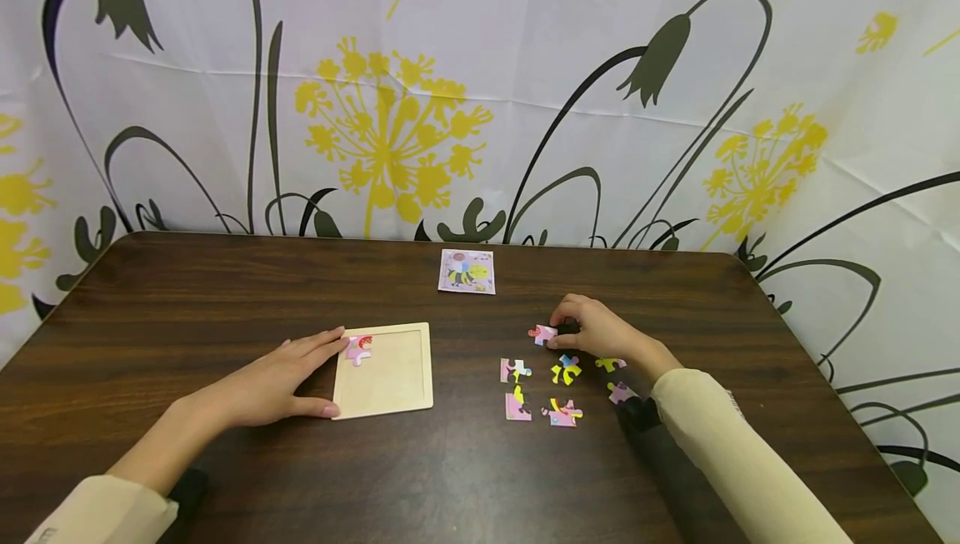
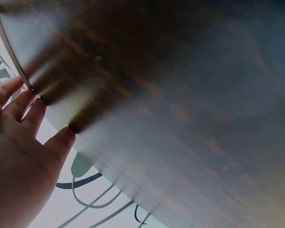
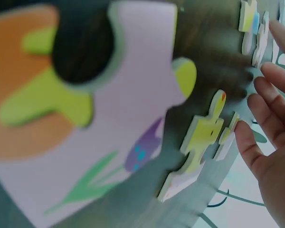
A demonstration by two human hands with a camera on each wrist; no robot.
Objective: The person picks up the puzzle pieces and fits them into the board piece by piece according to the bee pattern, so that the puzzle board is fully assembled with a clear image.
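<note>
My left hand [image 1: 281, 381] rests on the left edge of a shallow wooden puzzle tray [image 1: 425, 377], fingers extended and thumb at the near corner. In the tray's upper left lies a pink puzzle piece [image 1: 359, 350] with red on it. With thumb and index finger my right hand [image 1: 596, 329] pinches a pink-and-red puzzle piece [image 1: 542, 334] at its right side, low over the table. Below that hand lie several loose pieces, among them a blue-and-yellow piece [image 1: 567, 370] and a pink-and-yellow piece [image 1: 517, 405]. In the right wrist view, a pink piece with a purple flower [image 3: 137, 95] looms close.
A square picture card [image 1: 467, 272] with a bee lies near the back of the dark wooden table [image 1: 450, 486]. Behind the table hangs a white curtain [image 1: 555, 27] with yellow and grey flowers. A pink-and-white piece [image 1: 514, 371] lies right of the tray.
</note>
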